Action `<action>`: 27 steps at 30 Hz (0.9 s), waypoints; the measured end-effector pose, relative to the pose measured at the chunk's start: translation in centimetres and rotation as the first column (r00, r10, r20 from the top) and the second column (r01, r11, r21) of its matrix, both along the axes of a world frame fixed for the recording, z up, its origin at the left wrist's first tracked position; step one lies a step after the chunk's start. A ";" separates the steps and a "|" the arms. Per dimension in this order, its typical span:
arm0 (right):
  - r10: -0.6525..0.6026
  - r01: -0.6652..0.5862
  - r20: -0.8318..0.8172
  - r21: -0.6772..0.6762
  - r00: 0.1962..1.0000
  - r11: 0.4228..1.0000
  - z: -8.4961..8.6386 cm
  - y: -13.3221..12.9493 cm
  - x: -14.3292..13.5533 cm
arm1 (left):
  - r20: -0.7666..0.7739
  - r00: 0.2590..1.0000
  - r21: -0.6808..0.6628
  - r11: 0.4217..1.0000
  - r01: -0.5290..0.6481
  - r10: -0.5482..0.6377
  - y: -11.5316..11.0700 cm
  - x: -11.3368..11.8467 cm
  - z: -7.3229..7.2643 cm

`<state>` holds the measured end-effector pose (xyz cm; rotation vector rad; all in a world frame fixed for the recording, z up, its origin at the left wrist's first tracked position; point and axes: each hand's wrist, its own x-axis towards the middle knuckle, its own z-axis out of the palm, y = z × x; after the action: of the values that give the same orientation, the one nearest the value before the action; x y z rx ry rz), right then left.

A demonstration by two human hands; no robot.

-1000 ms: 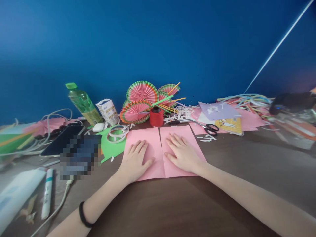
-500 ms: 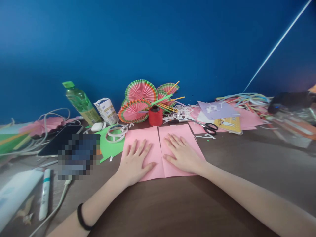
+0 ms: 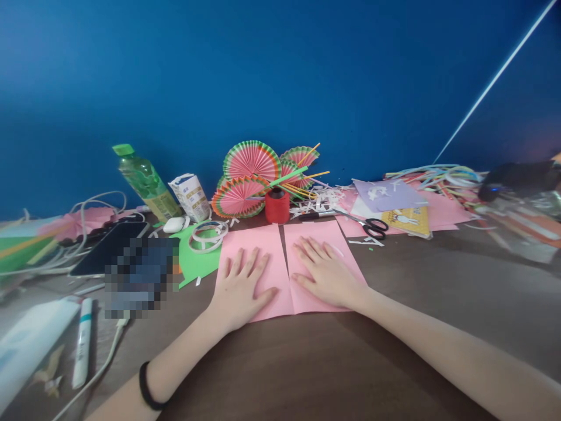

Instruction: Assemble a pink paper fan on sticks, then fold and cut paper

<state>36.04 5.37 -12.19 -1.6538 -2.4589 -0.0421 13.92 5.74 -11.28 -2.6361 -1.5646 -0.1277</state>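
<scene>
A pink paper sheet [image 3: 286, 298] lies on the dark table, with a slit running from its far edge toward the middle and a crease below it. My left hand [image 3: 240, 287] rests flat on its left half, fingers spread. On the right half lies my right hand [image 3: 326, 273], palm down with fingers apart. Just past the far edge of the sheet stands a red thread spool [image 3: 277, 207], and behind it are pink and green folded paper fans [image 3: 251, 162].
Left of the sheet are tape rolls [image 3: 207, 237], green paper [image 3: 197, 266], a white carton [image 3: 190, 197], a green bottle [image 3: 146, 184], a dark phone [image 3: 107, 248] and a marker [image 3: 82, 345]. To the right lie scissors [image 3: 372, 227], purple paper [image 3: 388, 199] and colored strips [image 3: 442, 175].
The view has shifted very slightly. Both hands keep their places on the pink sheet.
</scene>
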 end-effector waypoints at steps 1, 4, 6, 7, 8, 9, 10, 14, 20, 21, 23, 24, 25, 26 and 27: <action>-0.003 0.003 0.000 0.001 1.000 1.000 -0.1 0.0 0.0 | 0.000 1.000 0.000 1.000 -0.003 0.003 0.0 0.0 0.0; 0.000 0.000 0.004 -0.008 1.000 1.000 -0.1 0.0 0.1 | -0.007 1.000 -0.007 1.000 -0.007 0.007 0.0 -0.1 0.0; 0.004 -0.004 0.008 -0.015 1.000 1.000 0.0 0.0 0.1 | -0.013 1.000 -0.013 1.000 -0.011 0.010 0.0 -0.1 0.0; 0.005 -0.005 0.011 -0.017 1.000 1.000 0.1 0.0 0.0 | -0.015 1.000 -0.016 1.000 -0.012 0.012 0.0 -0.1 0.0; 0.007 -0.007 0.012 -0.019 1.000 1.000 0.1 0.0 0.0 | -0.015 1.000 -0.018 1.000 -0.014 0.014 0.0 0.0 0.0; 0.008 -0.007 0.013 -0.020 1.000 1.000 0.2 0.0 0.0 | -0.015 1.000 -0.019 1.000 -0.015 0.015 0.0 0.0 0.1; 0.009 -0.009 0.014 -0.020 1.000 1.000 0.2 0.0 0.0 | -0.014 1.000 -0.020 1.000 -0.015 0.014 0.0 0.0 0.1; 0.016 -0.015 0.014 -0.011 1.000 1.000 0.2 0.0 0.1 | -0.014 1.000 -0.018 1.000 -0.013 0.012 -0.1 -0.1 0.2; 0.020 -0.020 0.019 -0.006 1.000 1.000 0.1 0.0 0.2 | -0.013 1.000 -0.013 1.000 -0.002 0.002 0.0 -0.1 0.1; 0.021 -0.021 0.020 -0.006 1.000 1.000 0.1 0.0 0.2 | -0.012 1.000 -0.008 1.000 -0.001 0.001 0.0 -0.2 0.1; 0.024 -0.023 0.017 -0.006 1.000 1.000 0.1 0.1 0.3 | -0.005 1.000 0.004 1.000 0.005 -0.005 0.0 -0.2 0.0; 0.024 -0.024 0.015 -0.006 1.000 1.000 0.1 0.1 0.2 | -0.002 1.000 0.008 1.000 0.007 -0.007 0.1 -0.2 -0.1; 0.025 -0.025 0.013 -0.006 1.000 1.000 0.1 0.1 0.2 | 0.001 1.000 0.009 1.000 0.008 -0.008 0.1 -0.3 -0.1; 0.027 -0.026 0.013 -0.006 1.000 1.000 0.1 0.1 0.2 | 0.002 1.000 0.008 1.000 0.008 -0.008 0.1 -0.3 -0.1; 0.028 -0.028 0.013 -0.006 1.000 1.000 0.1 0.1 0.2 | 0.003 1.000 0.006 1.000 0.009 -0.009 0.1 -0.3 -0.1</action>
<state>36.25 5.43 -12.07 -1.6268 -2.4937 -0.0426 13.67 5.79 -11.34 -2.6400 -1.5514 -0.1358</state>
